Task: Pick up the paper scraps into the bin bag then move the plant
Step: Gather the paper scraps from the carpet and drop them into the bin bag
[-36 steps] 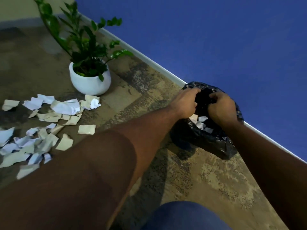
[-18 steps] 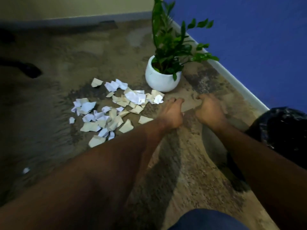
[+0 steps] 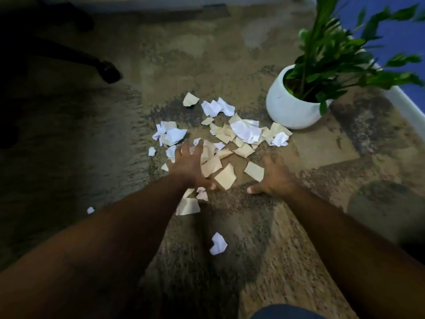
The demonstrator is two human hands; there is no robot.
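Several white and cream paper scraps (image 3: 230, 139) lie in a loose pile on the patterned carpet. My left hand (image 3: 187, 164) is spread flat over the pile's near left side, fingers apart, touching scraps. My right hand (image 3: 274, 177) rests open on the carpet at the pile's near right edge, beside a cream scrap (image 3: 254, 171). A green leafy plant in a round white pot (image 3: 289, 107) stands just right of the pile. Single scraps lie nearer me: a white one (image 3: 218, 244) and a small one (image 3: 90, 210). The bin bag is out of view.
A dark chair leg with a caster (image 3: 108, 71) reaches in from the upper left. A white skirting board (image 3: 407, 104) and blue wall run along the right. Patterned carpet (image 3: 345, 146) covers the floor. Blue fabric (image 3: 287, 313) shows at the bottom edge.
Both hands left the black bin bag and swung left across the carpet to the scrap pile. My view turned left with them, so the bag has gone out of the frame.
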